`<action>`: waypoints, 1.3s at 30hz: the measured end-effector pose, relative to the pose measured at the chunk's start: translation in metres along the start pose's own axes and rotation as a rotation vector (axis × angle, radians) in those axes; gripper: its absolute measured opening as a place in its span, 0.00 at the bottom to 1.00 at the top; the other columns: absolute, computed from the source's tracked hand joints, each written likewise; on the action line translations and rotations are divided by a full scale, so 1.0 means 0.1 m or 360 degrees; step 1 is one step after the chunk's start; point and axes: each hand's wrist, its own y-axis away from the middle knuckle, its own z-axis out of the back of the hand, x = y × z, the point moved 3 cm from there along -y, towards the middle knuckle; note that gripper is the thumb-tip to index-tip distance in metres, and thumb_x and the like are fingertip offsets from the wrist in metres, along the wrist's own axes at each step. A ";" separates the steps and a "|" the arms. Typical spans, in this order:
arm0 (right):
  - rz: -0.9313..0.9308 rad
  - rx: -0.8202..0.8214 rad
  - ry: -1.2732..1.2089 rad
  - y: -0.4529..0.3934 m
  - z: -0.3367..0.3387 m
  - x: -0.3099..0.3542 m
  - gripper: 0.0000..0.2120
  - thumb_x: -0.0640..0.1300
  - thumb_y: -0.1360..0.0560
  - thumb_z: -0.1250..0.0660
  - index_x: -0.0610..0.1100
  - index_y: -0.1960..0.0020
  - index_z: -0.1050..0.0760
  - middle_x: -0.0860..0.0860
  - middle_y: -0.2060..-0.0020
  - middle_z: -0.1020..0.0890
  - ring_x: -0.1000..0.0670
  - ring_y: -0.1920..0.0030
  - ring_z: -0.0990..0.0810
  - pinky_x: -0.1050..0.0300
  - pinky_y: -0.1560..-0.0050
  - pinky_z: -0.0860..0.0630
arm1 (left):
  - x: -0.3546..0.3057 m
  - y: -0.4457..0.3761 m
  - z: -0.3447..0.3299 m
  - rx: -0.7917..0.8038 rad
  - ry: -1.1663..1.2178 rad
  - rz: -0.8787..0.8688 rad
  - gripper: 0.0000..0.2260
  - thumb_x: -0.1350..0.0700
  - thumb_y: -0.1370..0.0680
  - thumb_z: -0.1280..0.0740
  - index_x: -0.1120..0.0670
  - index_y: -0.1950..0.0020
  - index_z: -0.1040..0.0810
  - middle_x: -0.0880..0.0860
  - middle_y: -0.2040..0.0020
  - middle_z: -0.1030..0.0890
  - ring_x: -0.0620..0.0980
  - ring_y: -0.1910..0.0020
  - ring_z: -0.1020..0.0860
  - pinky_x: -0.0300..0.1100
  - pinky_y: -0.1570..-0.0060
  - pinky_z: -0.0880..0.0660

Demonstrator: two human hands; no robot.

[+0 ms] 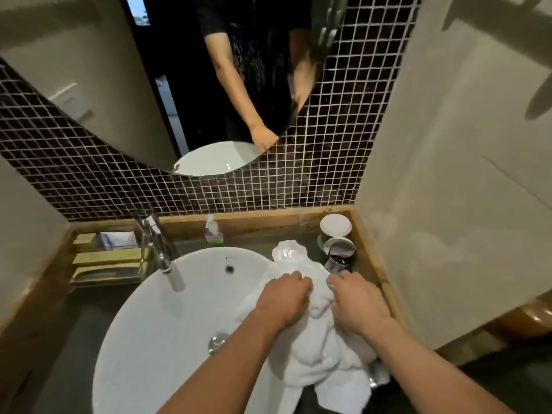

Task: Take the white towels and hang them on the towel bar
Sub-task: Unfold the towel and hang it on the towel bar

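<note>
gripping a bunched white towel [316, 339] with both hands, lower centre-right of frame. left hand [283, 300] and right hand [358, 303] press palm-down side by side, fingers curled into the cloth, likely gathering it for a lift. towel drapes over the right rim of the sink [149, 324] onto the counter, just in front of a dark kettle [342, 258]. towel bar not in view; hanging not yet started.

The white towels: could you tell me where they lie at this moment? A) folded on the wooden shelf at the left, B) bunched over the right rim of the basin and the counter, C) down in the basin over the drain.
B: the white towels are bunched over the right rim of the basin and the counter, under the left hand and the right hand.
</note>
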 end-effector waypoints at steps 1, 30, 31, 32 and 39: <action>-0.0014 0.0000 -0.0007 -0.04 0.00 -0.01 0.20 0.44 0.25 0.37 0.51 0.34 0.31 0.48 0.40 0.25 0.43 0.40 0.25 0.49 0.46 0.24 | 0.02 -0.07 0.03 0.0012 0.0018 0.0002 0.14 0.54 0.20 0.39 0.53 0.35 0.25 0.57 0.40 0.23 0.59 0.43 0.24 0.50 0.47 0.27; 0.0329 -0.0617 -0.0962 0.10 2.64 0.72 0.06 0.45 0.29 0.30 0.51 0.52 0.23 0.53 0.58 0.19 0.52 0.59 0.21 0.53 0.59 0.23 | 0.32 0.86 2.82 -0.1103 0.0875 0.0226 0.09 0.52 0.23 0.34 0.45 0.62 0.30 0.45 0.63 0.25 0.49 0.60 0.26 0.44 0.62 0.31; 0.0336 -0.0607 -0.1014 0.14 2.71 0.75 0.03 0.45 0.28 0.29 0.49 0.56 0.22 0.51 0.59 0.19 0.52 0.60 0.22 0.55 0.61 0.24 | 0.37 0.96 2.93 -0.1157 0.0869 0.0260 0.08 0.52 0.23 0.35 0.45 0.62 0.29 0.46 0.62 0.24 0.49 0.59 0.25 0.44 0.63 0.31; 0.0349 -0.0600 -0.1134 0.18 2.78 0.78 0.03 0.45 0.28 0.29 0.46 0.58 0.21 0.49 0.60 0.18 0.51 0.61 0.22 0.55 0.62 0.25 | 0.40 1.04 3.02 -0.1174 0.0837 0.0291 0.06 0.52 0.23 0.35 0.46 0.60 0.28 0.47 0.61 0.23 0.50 0.58 0.25 0.45 0.62 0.30; 0.0584 -0.0465 -0.1782 0.38 3.43 1.28 0.10 0.40 0.32 0.29 0.32 0.58 0.22 0.39 0.62 0.22 0.45 0.61 0.22 0.50 0.61 0.22 | 0.19 1.42 3.38 -0.1196 0.0639 -0.0033 0.23 0.52 0.25 0.30 0.50 0.30 0.28 0.49 0.34 0.24 0.47 0.37 0.25 0.43 0.38 0.27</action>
